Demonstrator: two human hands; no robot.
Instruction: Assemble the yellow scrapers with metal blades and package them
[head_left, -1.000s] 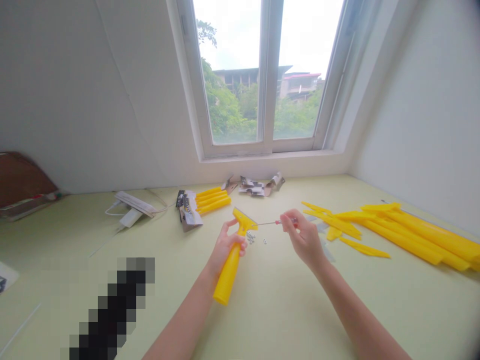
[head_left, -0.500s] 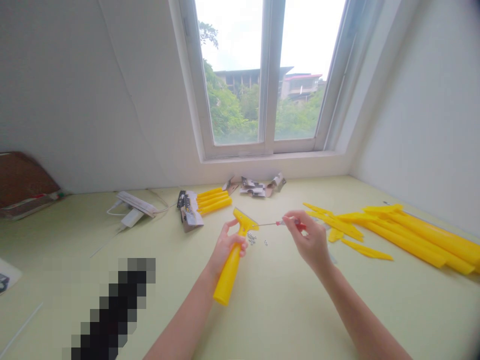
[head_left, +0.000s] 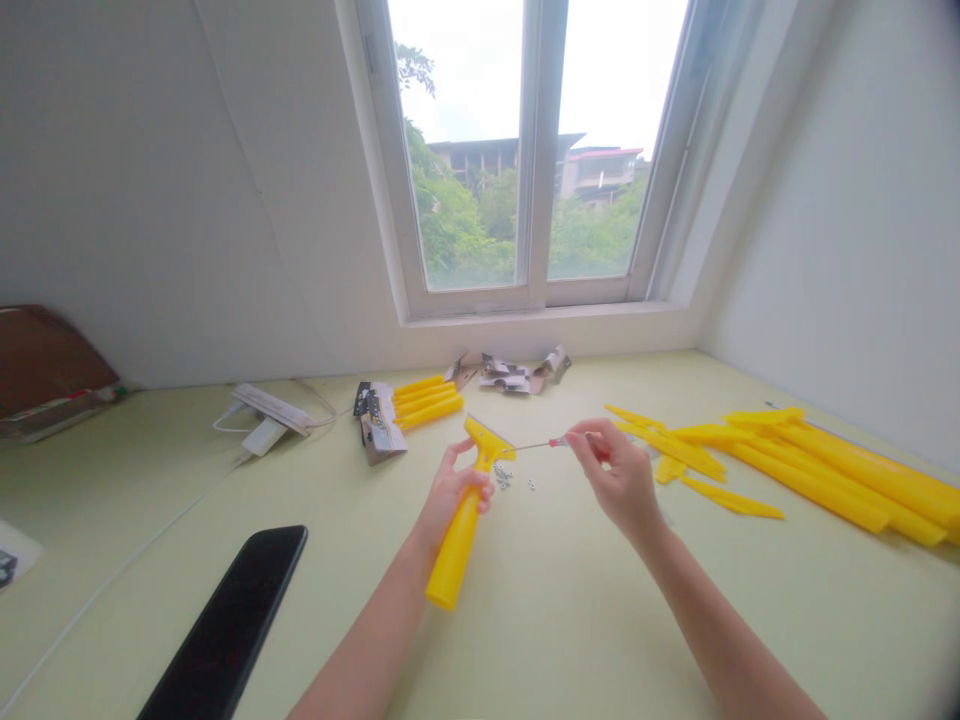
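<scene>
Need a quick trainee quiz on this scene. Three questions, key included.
1. Which part of the yellow scraper does the left hand grip: the handle or the blade end?
2. True or false: the right hand holds a small screwdriver.
3. What black object lies on the table, left of the left hand?

Key: 1. The handle. 2. True. 3. A phone.
</scene>
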